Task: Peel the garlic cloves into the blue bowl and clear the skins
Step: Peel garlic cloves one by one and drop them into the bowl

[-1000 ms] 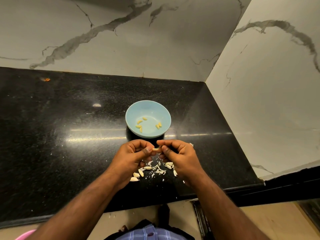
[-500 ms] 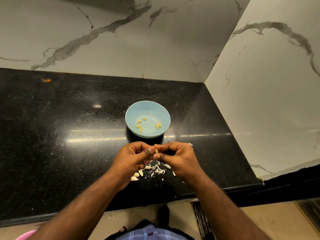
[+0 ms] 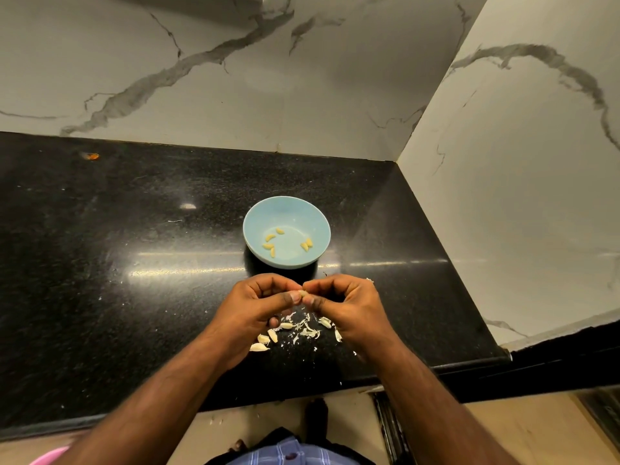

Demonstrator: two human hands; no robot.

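A light blue bowl (image 3: 315, 219) stands on the black counter and holds several peeled yellowish cloves (image 3: 271, 246). Just in front of it, my left hand (image 3: 258, 307) and my right hand (image 3: 349, 305) meet fingertip to fingertip. Both pinch one small garlic clove (image 3: 303, 293) between thumbs and forefingers, a little above the counter. Under my hands lie several unpeeled white cloves (image 3: 264, 338) and scattered papery skins (image 3: 307, 330).
The black granite counter (image 3: 134, 263) ends in a front edge close to my body and meets marble walls behind and on the right. A small orange scrap (image 3: 91, 156) lies at the far left. A pink object (image 3: 50, 456) shows at the bottom left.
My hands have stayed together in front of the bowl, working the same clove; the fingertips have closed in a little tighter around it. The bowl and the skins have not moved.
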